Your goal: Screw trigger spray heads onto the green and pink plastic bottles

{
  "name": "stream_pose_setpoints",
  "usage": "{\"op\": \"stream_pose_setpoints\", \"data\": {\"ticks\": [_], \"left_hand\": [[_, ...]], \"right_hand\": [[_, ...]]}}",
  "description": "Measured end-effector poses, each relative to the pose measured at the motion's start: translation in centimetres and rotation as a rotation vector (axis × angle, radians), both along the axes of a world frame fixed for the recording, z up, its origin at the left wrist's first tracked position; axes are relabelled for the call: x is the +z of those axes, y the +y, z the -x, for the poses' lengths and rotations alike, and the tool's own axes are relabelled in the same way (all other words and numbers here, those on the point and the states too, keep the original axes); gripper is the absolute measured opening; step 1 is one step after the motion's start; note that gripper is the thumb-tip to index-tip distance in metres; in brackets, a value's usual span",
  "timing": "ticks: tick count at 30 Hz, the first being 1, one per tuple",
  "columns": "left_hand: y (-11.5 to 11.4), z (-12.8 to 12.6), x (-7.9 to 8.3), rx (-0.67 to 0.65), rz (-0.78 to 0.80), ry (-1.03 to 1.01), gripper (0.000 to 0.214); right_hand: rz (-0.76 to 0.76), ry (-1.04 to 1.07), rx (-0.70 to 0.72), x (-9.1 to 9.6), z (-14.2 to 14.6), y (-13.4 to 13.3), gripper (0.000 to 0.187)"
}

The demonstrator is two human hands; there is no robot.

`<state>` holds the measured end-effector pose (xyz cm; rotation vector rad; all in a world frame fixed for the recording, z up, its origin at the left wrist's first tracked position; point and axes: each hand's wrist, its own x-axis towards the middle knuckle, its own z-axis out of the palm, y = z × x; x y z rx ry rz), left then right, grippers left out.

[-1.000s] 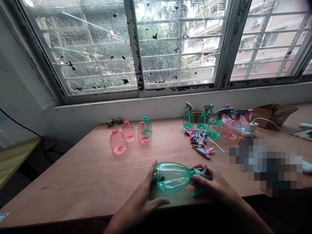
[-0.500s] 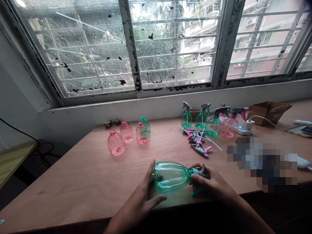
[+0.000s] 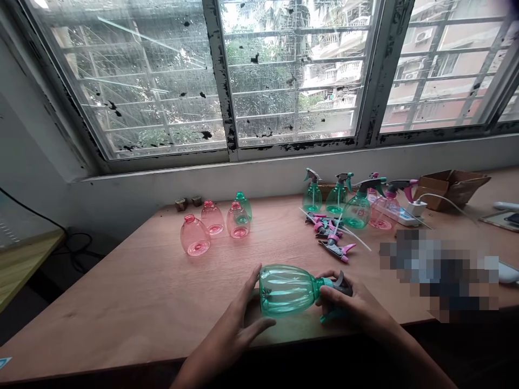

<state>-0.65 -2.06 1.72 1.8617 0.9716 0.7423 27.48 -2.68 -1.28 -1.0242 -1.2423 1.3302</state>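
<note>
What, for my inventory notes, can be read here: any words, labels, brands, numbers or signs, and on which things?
No readable text anywhere.
Nearest green bottle: no marking visible.
Sticker at the picture's lower left: cut off, too small to read.
Power strip: too small to tell.
Pixelated patch at right: contents hidden.

1 head camera, near hands [image 3: 233, 324], facing forward-down across table [image 3: 133, 302].

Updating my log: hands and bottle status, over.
Right grip on sprayer head; left grip open. Green bottle sideways between them. Loose pink sprayers beyond, clear.
</note>
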Motion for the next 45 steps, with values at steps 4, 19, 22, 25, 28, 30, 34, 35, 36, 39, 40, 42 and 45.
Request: {"op": "stream_pose_setpoints", "data": {"ticks": [4,19,22,25,28,30,34,35,36,39,40,42,45], "left_hand": [[0.37,0.06,-0.54,-0.004,0.014,-0.021,0.094],[0.00,0.11,0.03,0.014,0.016,-0.007,0.094],[0.06,0.15,0.16,0.018,0.021,-0.014,0.088],[0.13,0.06,0.20,0.035,-0.006,0.005,0.082],[0.17,0.01,0.11,0.035,-0.003,0.007,0.084],[0.13,0.07,0.06,0.029,-0.002,0.016,0.085],[0.13,0.29,0.03,0.032,-0.024,0.049,0.073],[0.19,0.30,0.01,0.027,-0.039,0.062,0.070],[0.28,0.30,-0.04,0.019,-0.057,0.072,0.067],[0.60,0.18,-0.21,0.011,-0.098,0.063,0.066],[0.67,0.14,-0.24,0.012,-0.097,0.053,0.067],[0.73,0.08,-0.19,0.014,-0.081,0.039,0.070],[0.61,0.06,0.20,-0.012,-0.051,0.026,0.066]], "right_hand": [[-0.001,-0.007,0.007,-0.18,-0.05,0.10,0.046],[0.006,-0.021,0.044,-0.28,-0.09,0.11,0.041],[0.009,-0.025,0.052,-0.36,-0.19,0.12,0.041],[0.000,-0.041,0.054,-0.33,-0.24,0.11,0.040],[-0.004,-0.053,0.052,-0.27,-0.22,0.11,0.039],[-0.005,-0.051,0.055,-0.27,-0.19,0.12,0.038],[-0.009,-0.048,0.058,-0.35,-0.15,0.16,0.039],[-0.009,-0.048,0.057,-0.35,-0.15,0.15,0.039],[-0.008,-0.049,0.056,-0.36,-0.15,0.15,0.039],[-0.002,-0.056,0.053,-0.32,-0.16,0.10,0.041],[0.000,-0.057,0.050,-0.30,-0.15,0.08,0.041],[0.000,-0.055,0.048,-0.28,-0.12,0.05,0.041],[0.000,-0.046,0.044,-0.23,-0.07,0.01,0.041]]}}
